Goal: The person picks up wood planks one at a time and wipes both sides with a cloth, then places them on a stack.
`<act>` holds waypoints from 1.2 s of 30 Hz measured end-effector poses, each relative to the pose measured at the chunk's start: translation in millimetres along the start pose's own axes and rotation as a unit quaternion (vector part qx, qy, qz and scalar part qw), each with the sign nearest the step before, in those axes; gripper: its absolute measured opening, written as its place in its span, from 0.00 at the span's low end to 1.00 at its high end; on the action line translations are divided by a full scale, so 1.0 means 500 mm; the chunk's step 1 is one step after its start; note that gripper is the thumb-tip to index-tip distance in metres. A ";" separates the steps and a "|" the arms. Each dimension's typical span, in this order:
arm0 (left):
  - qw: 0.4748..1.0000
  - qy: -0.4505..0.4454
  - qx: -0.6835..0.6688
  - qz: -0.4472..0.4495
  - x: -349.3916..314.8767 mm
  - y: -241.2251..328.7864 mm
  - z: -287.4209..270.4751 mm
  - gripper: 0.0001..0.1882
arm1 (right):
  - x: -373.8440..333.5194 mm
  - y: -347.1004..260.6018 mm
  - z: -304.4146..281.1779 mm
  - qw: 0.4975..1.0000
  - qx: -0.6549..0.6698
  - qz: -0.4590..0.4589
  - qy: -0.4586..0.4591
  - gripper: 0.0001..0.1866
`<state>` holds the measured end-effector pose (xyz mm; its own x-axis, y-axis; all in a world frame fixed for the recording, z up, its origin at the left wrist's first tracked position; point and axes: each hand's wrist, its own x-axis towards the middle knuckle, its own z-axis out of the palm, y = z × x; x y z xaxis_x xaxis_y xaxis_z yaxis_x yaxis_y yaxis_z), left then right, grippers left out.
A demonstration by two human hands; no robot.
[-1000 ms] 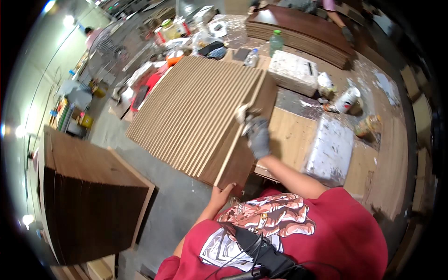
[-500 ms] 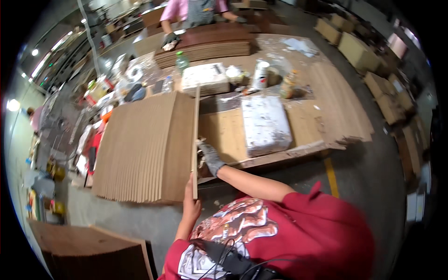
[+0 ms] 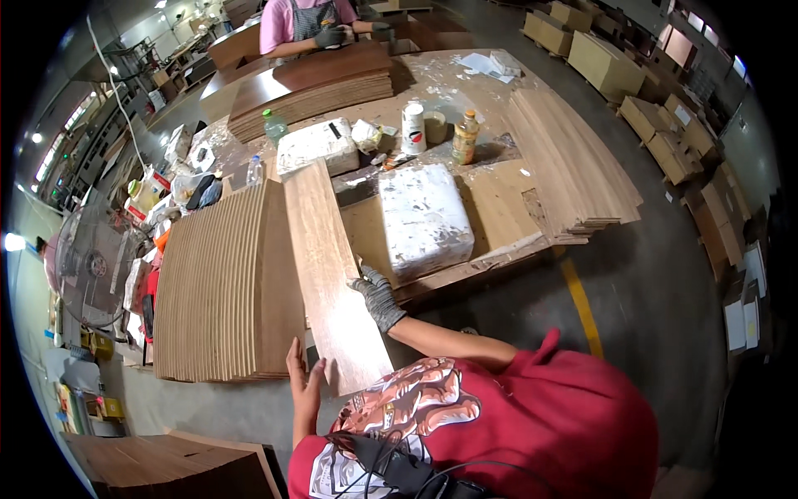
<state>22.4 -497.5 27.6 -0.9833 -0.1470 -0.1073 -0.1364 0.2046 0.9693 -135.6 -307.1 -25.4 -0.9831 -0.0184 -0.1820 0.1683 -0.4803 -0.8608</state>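
A long wood-grain board (image 3: 324,249) lies tilted in front of me, its broad face turned up and shining near my end. My right hand (image 3: 380,301), in a grey glove, grips the board's right edge, with the fingertips beneath it hidden. Beside the board's near left edge is my bare left hand (image 3: 306,378), fingers stretched and apart; whether the thumb touches the board I cannot tell. Left of the board stands a row of similar boards (image 3: 208,287) on edge, packed face to face. To the right a white, stained wrapped block (image 3: 426,220) rests on the worktable.
More flat boards (image 3: 573,162) are stacked on the table's right. Behind are a second white block (image 3: 317,148), a white can (image 3: 413,127), an orange-capped bottle (image 3: 465,137) and a green-capped bottle (image 3: 274,126). Across the table, a gloved person stands behind brown panels (image 3: 320,87).
The board has turned from edge-on to face-up and leaned over to the right. My left hand has loosened from its near end. The person opposite has brought both hands together.
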 end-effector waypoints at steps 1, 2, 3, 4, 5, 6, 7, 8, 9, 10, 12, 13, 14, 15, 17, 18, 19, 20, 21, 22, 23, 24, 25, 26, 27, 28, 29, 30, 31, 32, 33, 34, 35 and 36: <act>0.996 -0.006 -0.083 -0.044 0.009 0.012 0.028 0.28 | -0.007 -0.032 -0.009 0.999 -0.008 -0.041 -0.001 0.23; 0.992 -0.023 -0.105 -0.059 0.021 0.012 0.056 0.27 | -0.014 -0.066 -0.022 0.997 -0.016 -0.082 -0.001 0.23; 0.989 -0.037 -0.128 -0.072 0.034 0.009 0.081 0.26 | -0.026 -0.122 -0.032 0.996 -0.003 -0.083 -0.017 0.22; 0.983 -0.058 -0.151 -0.087 0.047 0.022 0.122 0.25 | -0.018 -0.149 -0.060 0.991 -0.033 -0.127 -0.014 0.22; 0.989 -0.068 -0.120 -0.047 0.062 0.035 0.175 0.24 | -0.012 -0.177 -0.092 0.984 -0.031 -0.174 -0.006 0.22; 0.984 -0.017 -0.160 -0.076 0.065 0.062 0.239 0.24 | -0.014 -0.219 -0.118 0.975 -0.030 -0.219 0.000 0.22; 0.985 -0.012 -0.151 -0.081 0.082 0.055 0.276 0.23 | -0.025 -0.276 -0.134 0.965 -0.033 -0.261 0.012 0.24; 0.986 -0.007 -0.142 -0.086 0.098 0.048 0.314 0.23 | -0.029 -0.320 -0.171 0.968 -0.034 -0.249 0.010 0.24; 0.974 0.026 -0.224 -0.010 0.107 0.110 0.393 0.19 | -0.029 -0.358 -0.220 0.970 -0.034 -0.239 0.013 0.25; 0.969 -0.009 -0.242 0.041 0.120 0.135 0.444 0.16 | -0.027 -0.394 -0.261 0.973 -0.034 -0.229 0.016 0.26; 0.968 -0.048 -0.234 0.075 0.146 0.178 0.543 0.14 | -0.029 -0.486 -0.314 0.945 0.131 -0.292 0.060 0.16; 0.965 -0.075 -0.236 0.082 0.155 0.201 0.589 0.14 | -0.017 -0.499 -0.372 0.941 0.050 -0.322 0.092 0.15; 0.961 -0.100 -0.242 0.090 0.161 0.232 0.639 0.15 | -0.012 -0.514 -0.441 0.928 -0.034 -0.350 0.122 0.13; 0.971 -0.064 -0.226 0.038 0.156 0.269 0.692 0.14 | -0.013 -0.536 -0.496 0.916 -0.063 -0.355 0.174 0.12; 0.978 -0.111 -0.159 0.077 0.177 0.301 0.769 0.11 | -0.028 -0.581 -0.617 0.883 -0.147 -0.356 0.268 0.10; 0.978 -0.146 -0.101 0.108 0.196 0.299 0.807 0.11 | -0.046 -0.605 -0.690 0.858 -0.203 -0.353 0.315 0.10; 0.974 -0.165 -0.122 0.096 0.203 0.318 0.851 0.12 | -0.068 -0.636 -0.725 0.837 -0.165 -0.390 0.346 0.10; 0.970 -0.179 -0.142 0.087 0.206 0.339 0.890 0.13 | -0.089 -0.665 -0.752 0.816 -0.124 -0.426 0.370 0.11; 0.969 -0.197 -0.123 0.086 0.213 0.354 0.923 0.14 | -0.104 -0.674 -0.814 0.802 -0.132 -0.431 0.391 0.10; 0.968 -0.205 -0.135 0.056 0.216 0.366 0.964 0.15 | -0.120 -0.678 -0.878 0.787 -0.140 -0.435 0.414 0.10; 0.968 -0.208 -0.109 0.083 0.232 0.361 0.997 0.15 | -0.141 -0.691 -0.914 0.788 -0.106 -0.428 0.430 0.10; 0.968 -0.212 -0.081 0.108 0.253 0.344 1.028 0.16 | -0.156 -0.692 -0.944 0.788 -0.071 -0.419 0.446 0.10; 0.969 -0.207 -0.076 0.107 0.260 0.346 1.060 0.17 | -0.177 -0.695 -0.974 0.778 -0.069 -0.417 0.464 0.11; 0.971 -0.203 -0.071 0.106 0.270 0.349 1.088 0.18 | -0.192 -0.696 -0.999 0.769 -0.067 -0.416 0.482 0.11; 0.972 -0.205 -0.040 0.107 0.285 0.344 1.115 0.19 | -0.207 -0.696 -1.016 0.750 -0.074 -0.418 0.506 0.12; 0.975 -0.198 -0.025 0.100 0.297 0.346 1.137 0.19 | -0.220 -0.697 -1.024 0.746 -0.067 -0.418 0.513 0.13; 0.977 -0.191 -0.009 0.093 0.306 0.347 1.158 0.20 | -0.225 -0.688 -1.040 0.750 -0.031 -0.417 0.513 0.14; 0.978 -0.190 0.002 0.089 0.308 0.358 1.186 0.20 | -0.235 -0.685 -1.056 0.747 0.002 -0.421 0.515 0.15; 0.979 -0.190 0.013 0.077 0.301 0.375 1.204 0.19 | -0.244 -0.680 -1.068 0.745 0.009 -0.421 0.517 0.15; 0.977 -0.202 -0.007 0.065 0.306 0.375 1.225 0.20 | -0.252 -0.675 -1.078 0.744 0.016 -0.422 0.518 0.16; 0.976 -0.211 -0.028 0.053 0.312 0.377 1.245 0.20 | -0.256 -0.674 -1.086 0.744 0.022 -0.423 0.517 0.16; 0.974 -0.218 -0.049 0.041 0.318 0.377 1.262 0.21 | -0.257 -0.670 -1.096 0.744 0.026 -0.422 0.517 0.16; 0.976 -0.213 -0.034 0.039 0.323 0.377 1.275 0.21 | -0.258 -0.666 -1.108 0.745 0.031 -0.421 0.517 0.17; 0.978 -0.203 -0.020 0.047 0.321 0.382 1.289 0.21 | -0.260 -0.663 -1.120 0.746 0.034 -0.419 0.517 0.17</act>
<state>-239.1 141.6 52.8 -0.9590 0.2688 -0.0893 -0.0470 0.1600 0.9860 -23.4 345.5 17.4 -0.1542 0.9821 0.1079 -0.5125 0.0139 -0.8586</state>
